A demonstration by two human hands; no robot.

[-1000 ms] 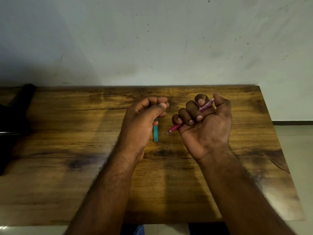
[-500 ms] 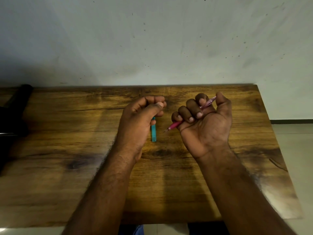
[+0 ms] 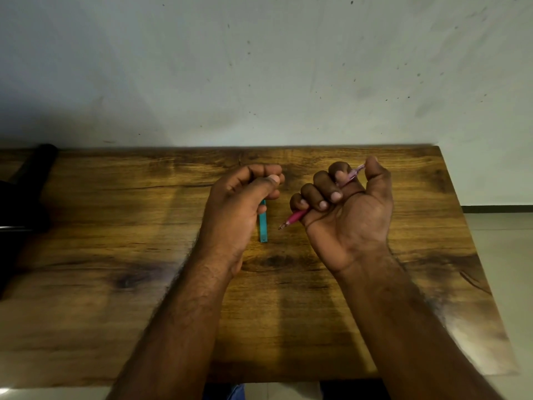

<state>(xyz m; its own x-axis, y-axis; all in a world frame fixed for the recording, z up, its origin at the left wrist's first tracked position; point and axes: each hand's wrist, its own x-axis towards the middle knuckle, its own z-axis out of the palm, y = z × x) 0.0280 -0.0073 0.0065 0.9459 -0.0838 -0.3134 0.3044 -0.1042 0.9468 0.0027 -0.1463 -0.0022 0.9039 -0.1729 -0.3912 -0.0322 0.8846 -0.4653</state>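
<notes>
Two pens are gripped: the teal pen (image 3: 263,223) by left hand (image 3: 239,203) fingers, pointing nearward; the pink pen (image 3: 294,218) by the right hand (image 3: 346,215), tip leftward.

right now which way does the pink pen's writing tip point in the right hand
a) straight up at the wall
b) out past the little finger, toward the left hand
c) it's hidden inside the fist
b: the pink pen sticks out of the right hand below the little finger, its tip aimed toward the left hand and the teal piece.
</notes>
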